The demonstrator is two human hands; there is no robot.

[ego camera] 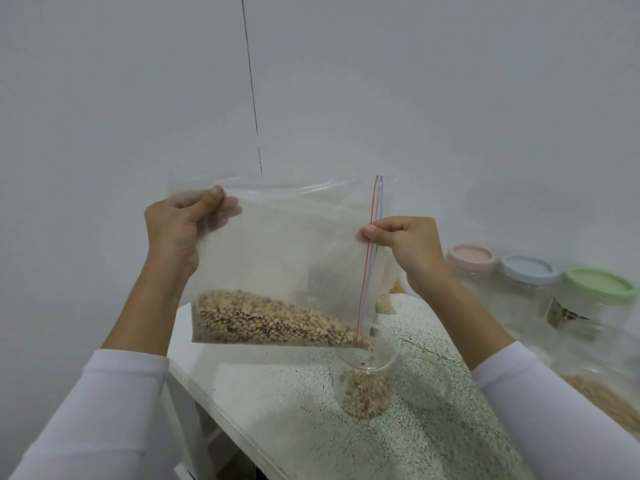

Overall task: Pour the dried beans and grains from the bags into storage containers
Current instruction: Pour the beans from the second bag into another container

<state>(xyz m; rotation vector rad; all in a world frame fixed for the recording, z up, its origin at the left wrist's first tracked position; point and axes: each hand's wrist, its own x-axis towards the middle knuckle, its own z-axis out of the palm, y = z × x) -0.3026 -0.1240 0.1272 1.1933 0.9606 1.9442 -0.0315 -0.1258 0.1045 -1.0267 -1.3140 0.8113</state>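
Holding a clear zip bag (277, 258) up over the speckled counter (294, 393), the left hand (175, 233) pinches its closed bottom edge, thumb in front and fingers behind the plastic, while the right hand (403, 239) pinches the red zip strip with curled fingers. Below both sets of fingers, the beans (263, 320) lie along the bag's low side, sloping to the corner under the right fingers, which sits at the mouth of a clear jar (367, 379) partly filled with beans. Right of the right fingers stand three lidded jars (526, 289).
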